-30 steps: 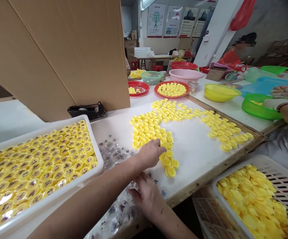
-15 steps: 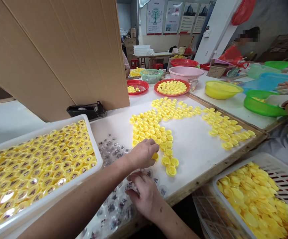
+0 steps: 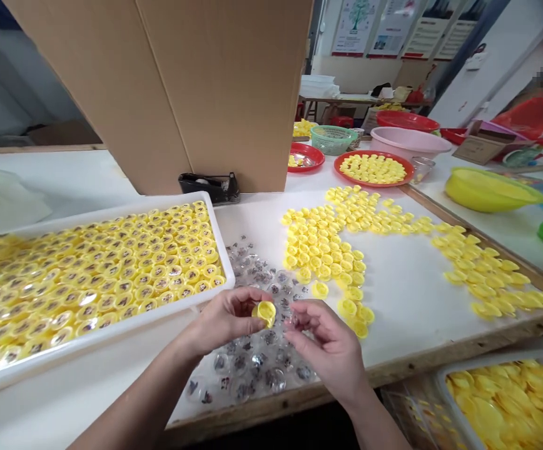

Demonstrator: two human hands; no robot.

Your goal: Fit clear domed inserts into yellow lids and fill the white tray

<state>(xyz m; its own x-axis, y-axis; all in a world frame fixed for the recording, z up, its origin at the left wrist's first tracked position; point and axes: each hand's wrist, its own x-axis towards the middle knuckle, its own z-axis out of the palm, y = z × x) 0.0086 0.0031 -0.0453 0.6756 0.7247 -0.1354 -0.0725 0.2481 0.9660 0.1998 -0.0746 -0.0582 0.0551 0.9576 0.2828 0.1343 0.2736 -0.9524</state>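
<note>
My left hand (image 3: 227, 320) is closed around a small round yellow cup (image 3: 266, 312), its open side tipped toward me. Close to its right, my right hand (image 3: 328, 340) pinches a small clear printed disc (image 3: 292, 320), partly covered by the fingertips. A small gap separates the cup and the disc. Beneath both hands, many loose clear printed discs (image 3: 241, 359) lie scattered over the white table (image 3: 407, 269). Beyond my right hand stand rows of yellow cups (image 3: 318, 250). To the left, a white tray (image 3: 227, 275) is filled with yellow cups that carry printed tops.
A tall cardboard sheet (image 3: 224, 87) stands behind a black tape dispenser (image 3: 209, 186). Red plates, one a red plate of yellow pieces (image 3: 410, 176), and a yellow basin (image 3: 492, 190) sit farther back. Below the wooden table edge (image 3: 421, 359), a crate (image 3: 445, 390) holds yellow pieces at right.
My left hand has drawn back from the rows with a yellow cup. My right hand has risen from the loose discs with one pinched. The view has swung left.
</note>
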